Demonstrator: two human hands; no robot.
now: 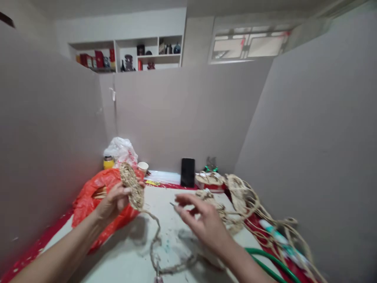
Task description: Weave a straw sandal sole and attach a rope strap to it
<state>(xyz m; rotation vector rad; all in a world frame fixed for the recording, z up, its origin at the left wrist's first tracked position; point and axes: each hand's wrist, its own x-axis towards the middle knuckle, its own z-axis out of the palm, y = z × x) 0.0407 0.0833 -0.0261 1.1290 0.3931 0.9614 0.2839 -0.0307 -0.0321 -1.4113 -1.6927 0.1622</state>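
Observation:
My left hand (119,196) is closed on a woven straw sole (132,186), held upright above the left part of the white board (165,251). From the sole's lower end a braided cord (154,236) trails down and curves right across the board. My right hand (200,216) is over the middle of the board, thumb and fingers pinched around a thin metal needle (173,204) whose tip points left toward the sole. The two hands are apart.
A red plastic bag (97,188) lies left, a white bag (122,149) and paper cup (143,167) behind. A black phone (187,172) stands at the back. Woven pieces and rope coils (250,204) lie right, with a green hose (273,259) in front. Grey panels (182,110) surround the table.

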